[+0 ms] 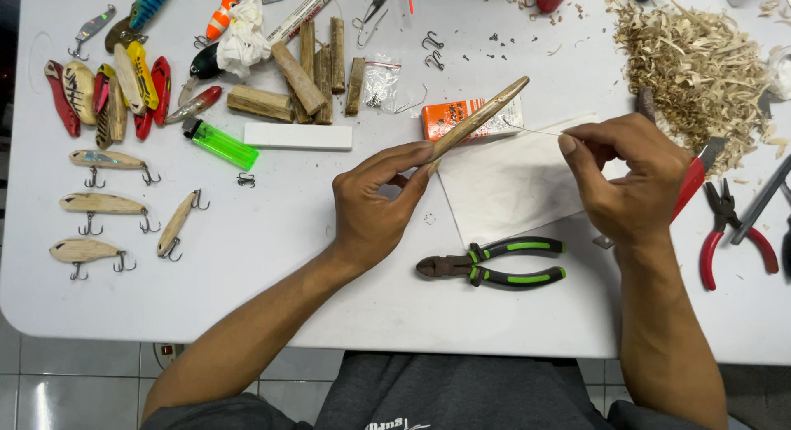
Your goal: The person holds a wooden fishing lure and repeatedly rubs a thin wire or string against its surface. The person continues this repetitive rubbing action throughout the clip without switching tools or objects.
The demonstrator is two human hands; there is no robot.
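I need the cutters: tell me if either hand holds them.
No: the cutters lie on the table, apart from both the left hand and right hand.

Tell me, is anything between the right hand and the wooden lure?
Nothing blocks it. The left hand holds the wooden lure above the table; the right hand pinches a thin wire running across the open gap to the lure.

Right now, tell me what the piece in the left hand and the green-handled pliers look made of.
The carved piece in the left hand looks like bare unpainted wood: tan, matt, with grain streaks. The pliers seem to be dark, dull metal at the head, with black and green grips, probably rubber or plastic.
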